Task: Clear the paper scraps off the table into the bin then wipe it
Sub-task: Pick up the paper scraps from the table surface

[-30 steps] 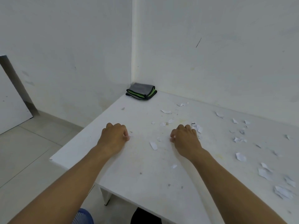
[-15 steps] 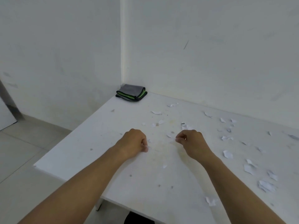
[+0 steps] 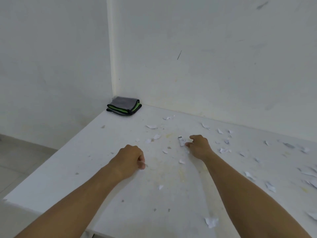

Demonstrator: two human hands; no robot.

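White rectangular table set in a room corner, w/ torn white paper scraps strewn over its top, thickest toward the right side & far middle; a few more near the front edge. Folded grey cloth w/ green and black edging lies at the table's far corner, touching or nearly touching both walls, well apart from both hands.

Left hand rests on the tabletop as a loose fist, fingers curled under, thumb tip at the surface. Something small & pale may be at its thumb, too small to tell, so can't say if it holds anything.

Right hand is lower-knuckle down on the table, thumb & forefinger drawn toward each other around a narrow white scrap w/ a dark end; contact looks like a pinch at the scrap's near end. Other fingers curled.

No container in view.
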